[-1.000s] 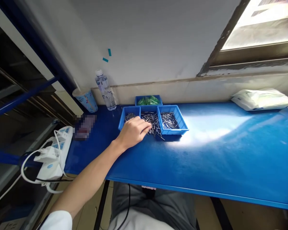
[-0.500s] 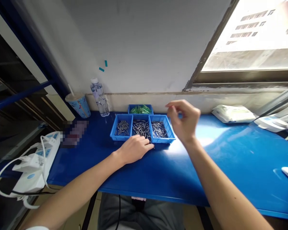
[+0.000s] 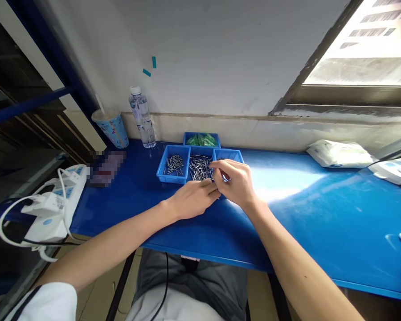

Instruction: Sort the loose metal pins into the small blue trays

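My left hand (image 3: 197, 198) is closed at the front of the middle blue bin, its fingertips pinched by my right hand. My right hand (image 3: 234, 180) is curled, thumb and forefinger together, covering most of the right blue bin (image 3: 230, 154). Whatever small thing lies between the fingers of either hand is hidden. Thin dark metal pins (image 3: 198, 167) fill the middle bin. Shorter silvery metal pins (image 3: 174, 164) lie in the left blue bin (image 3: 172, 179). Behind them, a small blue bin (image 3: 202, 134) holds green plastic packets (image 3: 202, 140).
A clear water bottle (image 3: 143, 118) and a patterned cup with a straw (image 3: 112, 129) stand at the back left. White power strips with cables (image 3: 56, 205) sit at the left edge. A soft white packet (image 3: 337, 154) lies far right on the blue table (image 3: 321, 223).
My right hand has come down and left from above the table to meet my left hand at the bins. The view has tilted downward a little.
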The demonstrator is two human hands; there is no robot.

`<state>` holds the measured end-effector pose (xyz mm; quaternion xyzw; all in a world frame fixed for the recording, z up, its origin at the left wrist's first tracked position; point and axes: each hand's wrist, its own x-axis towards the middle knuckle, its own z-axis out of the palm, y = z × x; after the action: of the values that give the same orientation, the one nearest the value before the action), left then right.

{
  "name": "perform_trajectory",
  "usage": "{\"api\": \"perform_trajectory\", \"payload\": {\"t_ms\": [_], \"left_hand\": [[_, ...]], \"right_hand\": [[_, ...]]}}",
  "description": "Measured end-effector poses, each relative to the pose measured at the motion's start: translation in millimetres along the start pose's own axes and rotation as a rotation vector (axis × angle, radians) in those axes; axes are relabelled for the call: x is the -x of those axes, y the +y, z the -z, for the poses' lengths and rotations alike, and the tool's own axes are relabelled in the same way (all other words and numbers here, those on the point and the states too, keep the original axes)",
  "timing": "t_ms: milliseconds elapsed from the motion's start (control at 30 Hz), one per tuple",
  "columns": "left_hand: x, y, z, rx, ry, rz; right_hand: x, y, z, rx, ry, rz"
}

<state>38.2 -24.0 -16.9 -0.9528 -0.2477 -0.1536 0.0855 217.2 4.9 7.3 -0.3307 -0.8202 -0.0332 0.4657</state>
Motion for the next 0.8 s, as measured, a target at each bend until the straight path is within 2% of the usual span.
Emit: {"api": "perform_trajectory", "payload": {"t_ms": [133,233,333,433,533,633,800], "left_hand": [[4.2,-2.5,14.7,0.027,0.228,0.061],[7.8,-16.0,25.3,0.065,0.293,0.164],[12.8,-31.9,28.1,0.113,0.369,0.241],[17.2,-42.2,24.6,0.181,0.392,0.278],[18.8,-45.1,20.4,0.263,0.360,0.270],[18.2,-43.8,18.4,0.318,0.327,0.259],[17.1,-40.7,16.7,0.309,0.381,0.243]], "right_hand": [[-2.0,-7.6,4.4,-0.054,-0.033,-0.029],[-4.0,-11.1,9.4,-0.086,-0.049,-0.039],[-1.4,-14.1,10.9,-0.098,-0.127,-0.021],[4.4,-17.6,7.8,-0.088,-0.194,-0.020],[8.8,-18.8,3.3,-0.067,-0.240,-0.044],[9.8,-16.5,1.6,-0.051,-0.233,-0.086],[9.0,-11.2,2.4,-0.043,-0.212,-0.131]]}}
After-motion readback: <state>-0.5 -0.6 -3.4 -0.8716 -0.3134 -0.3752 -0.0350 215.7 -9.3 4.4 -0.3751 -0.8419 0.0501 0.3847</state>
